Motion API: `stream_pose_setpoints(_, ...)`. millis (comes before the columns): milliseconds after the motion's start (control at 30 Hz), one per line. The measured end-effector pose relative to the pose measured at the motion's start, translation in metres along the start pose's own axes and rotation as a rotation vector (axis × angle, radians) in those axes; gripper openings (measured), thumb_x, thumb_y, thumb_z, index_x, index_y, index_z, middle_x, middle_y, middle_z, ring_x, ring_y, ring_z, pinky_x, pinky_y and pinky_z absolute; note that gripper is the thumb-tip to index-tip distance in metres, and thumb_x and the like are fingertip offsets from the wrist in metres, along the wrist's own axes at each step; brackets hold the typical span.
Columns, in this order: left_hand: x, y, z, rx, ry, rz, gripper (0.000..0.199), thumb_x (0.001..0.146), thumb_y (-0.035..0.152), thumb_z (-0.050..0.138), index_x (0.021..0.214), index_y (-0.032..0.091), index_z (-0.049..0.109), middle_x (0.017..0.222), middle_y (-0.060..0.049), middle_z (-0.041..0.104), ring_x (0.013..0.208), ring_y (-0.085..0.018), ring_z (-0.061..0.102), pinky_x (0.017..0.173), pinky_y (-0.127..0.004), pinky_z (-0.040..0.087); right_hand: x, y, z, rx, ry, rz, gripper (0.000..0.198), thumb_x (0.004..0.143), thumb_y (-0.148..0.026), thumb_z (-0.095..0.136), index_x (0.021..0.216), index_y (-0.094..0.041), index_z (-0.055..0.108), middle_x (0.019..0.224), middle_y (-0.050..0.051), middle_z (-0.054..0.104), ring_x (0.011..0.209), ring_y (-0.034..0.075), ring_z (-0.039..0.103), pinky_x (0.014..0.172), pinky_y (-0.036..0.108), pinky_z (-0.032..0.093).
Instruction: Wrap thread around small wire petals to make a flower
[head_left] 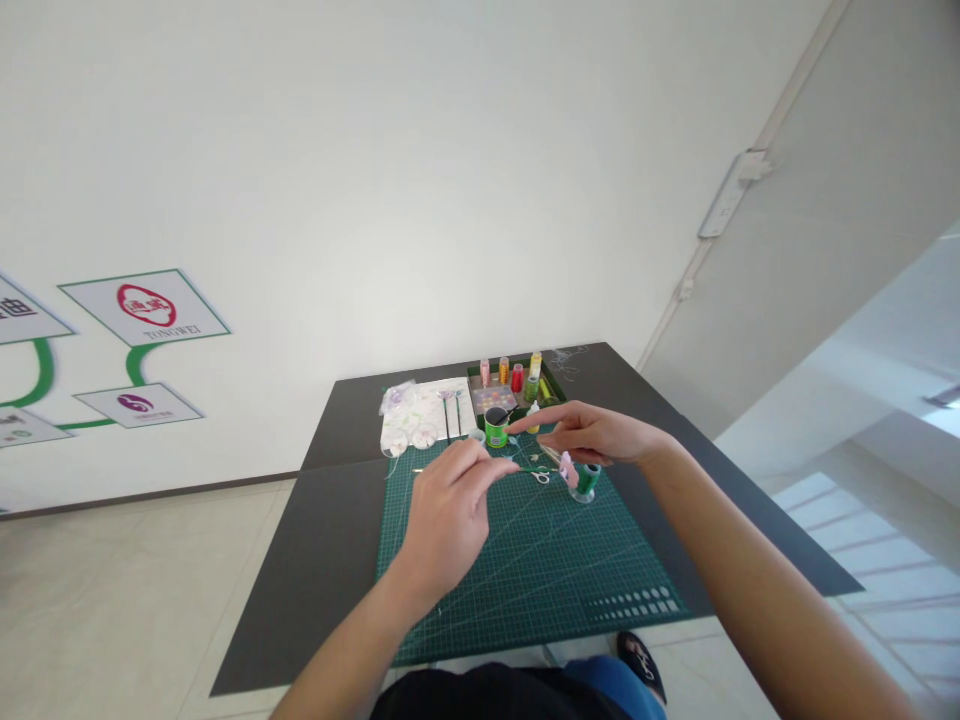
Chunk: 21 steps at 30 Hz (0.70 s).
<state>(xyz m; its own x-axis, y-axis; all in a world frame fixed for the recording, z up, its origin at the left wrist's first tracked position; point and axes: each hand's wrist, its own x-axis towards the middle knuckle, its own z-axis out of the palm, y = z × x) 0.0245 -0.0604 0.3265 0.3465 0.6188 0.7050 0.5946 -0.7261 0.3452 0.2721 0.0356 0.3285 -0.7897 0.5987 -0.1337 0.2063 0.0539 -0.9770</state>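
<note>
Low over the cutting mat (525,570), my left hand (454,495) pinches a thin green stem (531,469) between thumb and fingertips. At the stem's right end is a small pink flower (568,470). My right hand (600,432) hovers above the flower, its index finger stretched left toward a green can (496,432); the other fingers are partly bent, and I see nothing gripped in them. Beneath the flower stands a spool of green thread (588,484). White-handled scissors (541,477) lie behind the stem. A thin gold-tipped rod (418,470) shows left of my left hand.
Behind the mat, a green tray (555,378) holds several coloured thread spools. A small yellowish bottle (533,415) stands before it. White sheets (427,400) bear pale pieces and two dark-stemmed items. Loose thread (568,358) lies at the dark table's (322,560) far right, near the wall.
</note>
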Motion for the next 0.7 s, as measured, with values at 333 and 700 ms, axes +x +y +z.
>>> stream_pose_setpoints(333,0.001,-0.003,0.003,-0.018,0.015,-0.009,0.026,0.095,0.004,0.051,0.102,0.018,0.071,0.081,-0.003,0.060,0.074,-0.013,0.055,0.062,-0.023,0.042,-0.001,0.021,0.009,0.190,-0.021,-0.040,0.049,0.093,-0.018,0.058,0.141,-0.011,0.057,0.063,-0.004,0.062,0.035,0.001,0.032,0.033,0.016,0.022)
stream_pose_setpoints(700,0.001,-0.005,0.008,0.007,0.036,-0.031,0.027,0.095,0.004,0.052,0.103,0.020,0.072,0.079,-0.002,0.057,0.071,-0.012,0.054,0.060,-0.022,0.040,-0.005,0.041,0.028,0.129,-0.005,0.005,0.059,0.095,-0.043,0.061,0.141,-0.007,0.055,0.042,-0.013,0.037,0.032,0.005,0.029,0.034,0.016,0.022)
